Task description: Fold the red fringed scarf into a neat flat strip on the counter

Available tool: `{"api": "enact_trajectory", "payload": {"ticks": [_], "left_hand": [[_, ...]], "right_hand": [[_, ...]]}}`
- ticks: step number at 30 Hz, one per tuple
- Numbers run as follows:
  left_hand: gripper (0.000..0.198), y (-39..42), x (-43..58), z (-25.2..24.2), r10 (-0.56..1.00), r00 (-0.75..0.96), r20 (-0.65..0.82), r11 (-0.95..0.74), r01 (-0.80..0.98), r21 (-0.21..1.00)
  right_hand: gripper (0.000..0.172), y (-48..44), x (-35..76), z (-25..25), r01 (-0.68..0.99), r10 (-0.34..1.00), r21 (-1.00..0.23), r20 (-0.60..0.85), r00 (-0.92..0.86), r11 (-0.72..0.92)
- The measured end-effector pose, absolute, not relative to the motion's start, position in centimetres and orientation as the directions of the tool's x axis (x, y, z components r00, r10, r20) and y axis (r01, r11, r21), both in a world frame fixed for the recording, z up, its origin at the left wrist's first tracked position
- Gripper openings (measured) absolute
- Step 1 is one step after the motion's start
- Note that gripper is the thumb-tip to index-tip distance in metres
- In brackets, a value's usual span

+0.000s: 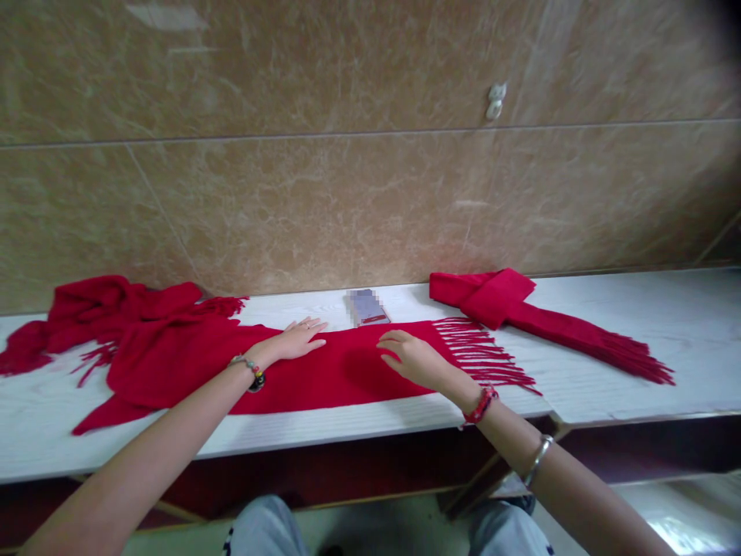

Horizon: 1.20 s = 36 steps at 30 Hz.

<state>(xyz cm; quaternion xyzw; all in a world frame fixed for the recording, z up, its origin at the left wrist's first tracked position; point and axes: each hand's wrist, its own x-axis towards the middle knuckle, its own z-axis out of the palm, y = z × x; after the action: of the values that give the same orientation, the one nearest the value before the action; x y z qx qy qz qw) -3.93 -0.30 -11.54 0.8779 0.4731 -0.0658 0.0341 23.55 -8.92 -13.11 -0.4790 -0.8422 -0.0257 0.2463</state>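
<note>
You seem to be smoothing the middle scarf (353, 378): press lightly with your left hand (298, 340) and stroke with your right hand (414, 360) toward the fringe (486, 351), so the cloth flattens without skewing. Ease out the rumpled left part too. The middle scarf lies near the front edge of the desk (625, 309), below both hands. Your left hand, fingers extended and empty, is at its back edge; your right, loosely open and empty, is nearer the fringe, its contact unclear.
</note>
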Motion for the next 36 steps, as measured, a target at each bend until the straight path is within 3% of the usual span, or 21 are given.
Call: {"api": "enact_trajectory", "payload": {"ticks": [4, 8, 13, 17, 22, 26, 32, 36], "left_hand": [[0.056, 1.4, -4.2, -11.6, 0.785, 0.603, -0.143, -0.610, 0.792, -0.011], [0.051, 2.4, -3.0, -12.1, 0.699, 0.710, -0.084, -0.712, 0.702, 0.006], [0.039, 3.4, -0.7, -11.9, 0.582, 0.812, -0.048, -0.802, 0.583, 0.130], [0.038, 4.2, 0.5, -11.8, 0.607, 0.794, -0.048, -0.777, 0.604, 0.178], [0.028, 5.1, 0.8, -12.0, 0.650, 0.756, -0.081, -0.719, 0.646, 0.259], [0.021, 5.5, 0.8, -12.2, 0.675, 0.733, -0.085, -0.672, 0.658, 0.339], [0.027, 5.7, 0.7, -12.2, 0.691, 0.715, -0.105, -0.600, 0.649, 0.469], [0.023, 5.7, 0.8, -12.2, 0.681, 0.721, -0.130, -0.571, 0.634, 0.521]], "right_hand": [[0.026, -11.8, 20.8, -12.4, 0.756, 0.746, -0.114, 0.305, -0.591, 0.645], [0.025, -12.8, 20.0, -12.8, 0.705, 0.695, -0.072, 0.269, -0.667, 0.705], [0.025, -13.6, 20.1, -12.3, 0.612, 0.599, -0.007, 0.209, -0.773, 0.791], [0.020, -14.0, 19.6, -11.4, 0.541, 0.521, 0.151, 0.152, -0.840, 0.827], [0.026, -14.1, 18.6, -11.5, 0.448, 0.419, 0.327, 0.159, -0.894, 0.832], [0.026, -14.1, 18.1, -12.0, 0.461, 0.429, 0.348, 0.169, -0.887, 0.816], [0.012, -14.2, 17.8, -12.1, 0.489, 0.449, 0.325, 0.194, -0.872, 0.810], [0.015, -13.9, 17.3, -12.7, 0.517, 0.451, 0.341, 0.259, -0.854, 0.785]]}}
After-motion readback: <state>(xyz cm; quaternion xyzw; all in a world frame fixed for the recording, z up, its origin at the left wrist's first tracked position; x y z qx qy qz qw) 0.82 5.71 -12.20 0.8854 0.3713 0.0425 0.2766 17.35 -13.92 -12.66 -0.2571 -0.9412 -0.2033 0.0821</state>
